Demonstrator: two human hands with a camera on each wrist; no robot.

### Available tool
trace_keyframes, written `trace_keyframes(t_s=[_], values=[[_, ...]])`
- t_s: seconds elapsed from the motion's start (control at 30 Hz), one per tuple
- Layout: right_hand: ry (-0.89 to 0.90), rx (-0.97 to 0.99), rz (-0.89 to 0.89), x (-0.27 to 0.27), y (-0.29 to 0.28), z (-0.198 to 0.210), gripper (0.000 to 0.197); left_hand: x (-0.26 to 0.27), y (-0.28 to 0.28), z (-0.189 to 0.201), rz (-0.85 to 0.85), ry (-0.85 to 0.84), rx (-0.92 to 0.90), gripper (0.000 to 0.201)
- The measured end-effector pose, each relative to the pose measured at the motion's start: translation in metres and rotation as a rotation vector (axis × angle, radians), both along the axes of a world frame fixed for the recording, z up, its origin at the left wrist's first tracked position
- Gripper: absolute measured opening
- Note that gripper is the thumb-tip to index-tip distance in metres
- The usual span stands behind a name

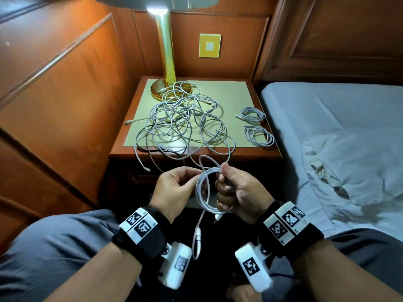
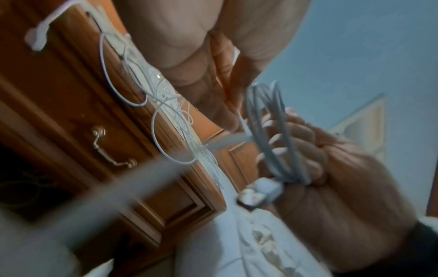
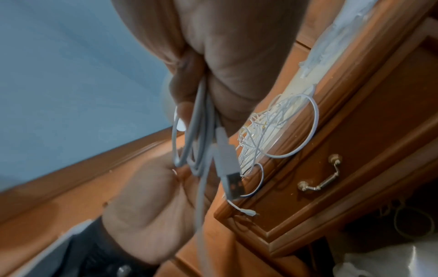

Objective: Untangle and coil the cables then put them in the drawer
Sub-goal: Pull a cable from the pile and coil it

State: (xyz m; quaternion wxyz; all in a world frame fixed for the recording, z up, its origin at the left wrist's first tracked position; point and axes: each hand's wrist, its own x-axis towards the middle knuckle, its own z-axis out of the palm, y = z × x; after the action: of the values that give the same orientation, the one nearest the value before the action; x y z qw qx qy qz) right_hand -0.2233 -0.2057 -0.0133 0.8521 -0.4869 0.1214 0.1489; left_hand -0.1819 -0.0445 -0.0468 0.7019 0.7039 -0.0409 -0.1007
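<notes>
A tangle of white cables (image 1: pixel 181 120) sprawls over the nightstand top (image 1: pixel 235 92), with strands hanging over its front edge. In front of it my right hand (image 1: pixel 224 184) grips a part-wound white coil (image 1: pixel 201 192) in its fist. The coil's USB plug (image 3: pixel 229 172) sticks out below the fingers. My left hand (image 1: pixel 194 178) is just left of the coil and pinches the strand that leads back up to the tangle. Another connector (image 1: pixel 197 233) dangles between my wrists. The drawer front with its brass handle (image 3: pixel 320 174) is shut below the tabletop.
Two finished coils (image 1: pixel 253 114) (image 1: pixel 259 136) lie at the nightstand's right edge. A gold lamp (image 1: pixel 166 51) stands at the back left, its base under the tangle. A bed with a grey sheet (image 1: pixel 338 127) lies to the right, wood panelling to the left.
</notes>
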Motion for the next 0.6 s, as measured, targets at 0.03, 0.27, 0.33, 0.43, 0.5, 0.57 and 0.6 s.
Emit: trace_keyframes(t_s=[0.03,0.27,0.33,0.43,0.5,0.57,0.6], values=[[-0.026,-0.029,-0.011,0.0,0.002,-0.002,0.037,-0.001,-0.002,0.002,-0.007,0.086,-0.094,0.011],[-0.117,-0.252,-0.118,0.005,0.003,-0.014,0.037,-0.003,-0.006,0.011,-0.165,0.347,-0.432,0.03],[-0.117,-0.264,-0.151,0.008,0.0,-0.014,0.037,-0.003,-0.006,0.009,-0.187,0.316,-0.435,0.043],[-0.132,-0.323,-0.173,0.008,0.0,-0.015,0.038,-0.002,-0.007,0.003,-0.235,0.271,-0.324,0.069],[-0.148,-0.372,-0.195,0.007,0.004,-0.019,0.038,-0.001,-0.008,0.0,-0.223,0.178,-0.169,0.069],[-0.181,-0.434,-0.212,0.007,0.006,-0.023,0.037,-0.004,-0.012,0.0,-0.146,0.079,-0.035,0.052],[-0.198,-0.458,-0.22,0.007,0.007,-0.024,0.036,-0.005,-0.013,-0.001,-0.093,0.032,0.035,0.042]])
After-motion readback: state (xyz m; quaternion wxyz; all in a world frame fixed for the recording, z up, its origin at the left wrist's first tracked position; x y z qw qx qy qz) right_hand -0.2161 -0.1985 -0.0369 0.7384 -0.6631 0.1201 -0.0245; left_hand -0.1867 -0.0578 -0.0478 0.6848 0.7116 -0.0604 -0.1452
